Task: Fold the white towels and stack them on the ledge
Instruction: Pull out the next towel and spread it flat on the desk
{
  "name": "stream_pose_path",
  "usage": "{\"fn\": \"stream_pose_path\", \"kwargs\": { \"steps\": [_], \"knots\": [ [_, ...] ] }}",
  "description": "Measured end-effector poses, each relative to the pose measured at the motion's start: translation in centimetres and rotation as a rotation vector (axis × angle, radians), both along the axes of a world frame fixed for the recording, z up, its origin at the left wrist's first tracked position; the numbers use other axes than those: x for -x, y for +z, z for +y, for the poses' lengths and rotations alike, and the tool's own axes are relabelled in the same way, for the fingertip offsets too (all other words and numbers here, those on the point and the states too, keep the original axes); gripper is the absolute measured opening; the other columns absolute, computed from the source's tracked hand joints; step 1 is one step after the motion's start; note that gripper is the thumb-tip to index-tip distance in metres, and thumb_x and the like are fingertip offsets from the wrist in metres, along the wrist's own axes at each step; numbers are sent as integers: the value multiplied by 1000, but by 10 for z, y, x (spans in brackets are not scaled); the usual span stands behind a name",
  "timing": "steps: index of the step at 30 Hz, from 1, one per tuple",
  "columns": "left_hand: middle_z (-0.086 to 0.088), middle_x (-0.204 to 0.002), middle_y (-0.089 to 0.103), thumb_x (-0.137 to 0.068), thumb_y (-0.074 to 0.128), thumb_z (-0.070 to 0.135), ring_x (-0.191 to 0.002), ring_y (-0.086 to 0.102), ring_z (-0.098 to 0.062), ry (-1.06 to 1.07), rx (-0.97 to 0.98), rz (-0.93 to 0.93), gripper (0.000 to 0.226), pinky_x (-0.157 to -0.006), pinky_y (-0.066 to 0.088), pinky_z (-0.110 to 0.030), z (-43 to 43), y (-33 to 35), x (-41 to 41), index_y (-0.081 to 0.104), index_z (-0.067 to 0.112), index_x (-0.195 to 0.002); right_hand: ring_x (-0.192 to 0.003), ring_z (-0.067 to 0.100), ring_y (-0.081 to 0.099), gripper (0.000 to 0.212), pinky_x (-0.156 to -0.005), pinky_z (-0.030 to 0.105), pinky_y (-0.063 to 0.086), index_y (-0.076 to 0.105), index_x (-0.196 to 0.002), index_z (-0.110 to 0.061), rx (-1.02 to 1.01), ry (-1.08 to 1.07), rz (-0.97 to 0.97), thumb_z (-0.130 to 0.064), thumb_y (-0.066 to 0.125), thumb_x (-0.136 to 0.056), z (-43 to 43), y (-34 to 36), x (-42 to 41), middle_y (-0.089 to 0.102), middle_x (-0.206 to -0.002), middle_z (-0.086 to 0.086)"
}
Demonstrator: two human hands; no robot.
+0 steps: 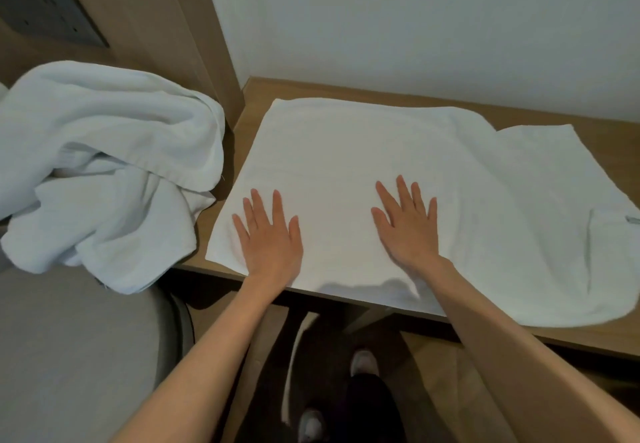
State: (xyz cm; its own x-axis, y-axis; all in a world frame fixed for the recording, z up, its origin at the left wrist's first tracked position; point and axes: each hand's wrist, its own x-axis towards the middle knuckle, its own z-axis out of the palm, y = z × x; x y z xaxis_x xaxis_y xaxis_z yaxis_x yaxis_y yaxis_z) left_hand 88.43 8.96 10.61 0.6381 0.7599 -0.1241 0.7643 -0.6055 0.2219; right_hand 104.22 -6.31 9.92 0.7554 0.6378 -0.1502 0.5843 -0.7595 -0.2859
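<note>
A white towel point(346, 152) lies spread flat on the wooden ledge point(263, 91), its right part point(540, 221) rumpled and hanging a little over the front edge. My left hand point(268, 235) rests flat on the towel's near left part, fingers straight and spread. My right hand point(408, 224) presses flat on the towel's middle, fingers also spread. A heap of crumpled white towels point(104, 165) sits to the left, apart from both hands.
A white wall stands behind the ledge, with a wooden panel point(194, 27) at the left corner. The heap lies on a grey seat point(69, 356). Below the ledge are the floor and my shoes point(362, 363).
</note>
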Motion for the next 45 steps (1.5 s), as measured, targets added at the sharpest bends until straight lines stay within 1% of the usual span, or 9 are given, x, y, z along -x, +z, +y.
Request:
{"fn": "stream_pose_path", "kwargs": {
  "steps": [4,6,17,22,25,28,32,40,45],
  "knots": [
    [-8,-159,-13,-102,17,40,-146,-13,-27,-144,-40,-56,59,-117,-7,-45,-15,21,-20,-4,19,-153,-144,16,24,45,-120,37,14,36,-146,-23,-435,-111,314,-21,40,-101,-12,31,-14,29,-156,-2],
    [-6,-160,-11,-103,19,39,-147,-11,-26,-203,-18,-79,57,-117,-7,-44,-24,34,-39,-2,20,-153,-139,17,33,41,-116,30,23,45,-140,-18,-528,-196,242,-14,42,-100,-23,47,-23,37,-151,0],
    [1,-161,-3,-104,17,34,-147,-5,-30,-419,220,-94,52,-115,-3,-52,-85,56,-193,2,24,-153,-144,22,22,40,-119,39,11,42,-142,-13,-376,-381,-37,-15,35,-102,-104,76,-138,33,-153,5],
    [4,-160,-10,-103,16,37,-146,-11,-30,-429,160,-37,52,-110,-7,-64,-106,35,-264,-2,29,-152,-146,22,17,43,-119,35,10,36,-146,-13,-236,-327,126,-18,30,-104,-125,56,-198,27,-156,5],
    [7,-160,-13,-103,15,42,-146,-14,-29,-423,125,-46,52,-108,-10,-67,-108,22,-292,-3,34,-151,-147,16,7,45,-119,36,0,30,-149,-26,-139,-251,182,-22,27,-104,-125,37,-222,17,-159,-4],
    [10,-159,-13,-101,13,47,-146,-14,-27,-411,88,-39,54,-108,-12,-66,-106,7,-304,-7,39,-150,-148,16,-5,46,-115,49,-8,19,-148,-45,14,-245,140,-34,22,-104,-128,18,-238,0,-160,-11],
    [13,-158,-15,-96,8,57,-146,-17,-25,-402,-12,18,56,-107,-14,-66,-102,-7,-306,-12,45,-147,-147,20,-9,48,-110,60,-11,5,-147,-51,62,-325,45,-50,15,-100,-144,0,-248,-6,-160,-12],
    [16,-159,-8,-95,11,60,-146,-15,-21,-399,-47,13,54,-108,-13,-65,-86,-10,-306,-2,50,-147,-147,22,-11,51,-108,65,-11,0,-146,-51,110,-589,33,-56,14,-98,-189,-5,-281,-6,-160,-10],
    [11,-160,-3,-98,12,55,-147,-13,-20,-407,9,-12,54,-108,-14,-63,-90,1,-311,4,42,-150,-146,29,-12,53,-110,67,-6,6,-152,-35,104,-598,18,-41,21,-102,-171,8,-280,-5,-161,-2]
  ]
}}
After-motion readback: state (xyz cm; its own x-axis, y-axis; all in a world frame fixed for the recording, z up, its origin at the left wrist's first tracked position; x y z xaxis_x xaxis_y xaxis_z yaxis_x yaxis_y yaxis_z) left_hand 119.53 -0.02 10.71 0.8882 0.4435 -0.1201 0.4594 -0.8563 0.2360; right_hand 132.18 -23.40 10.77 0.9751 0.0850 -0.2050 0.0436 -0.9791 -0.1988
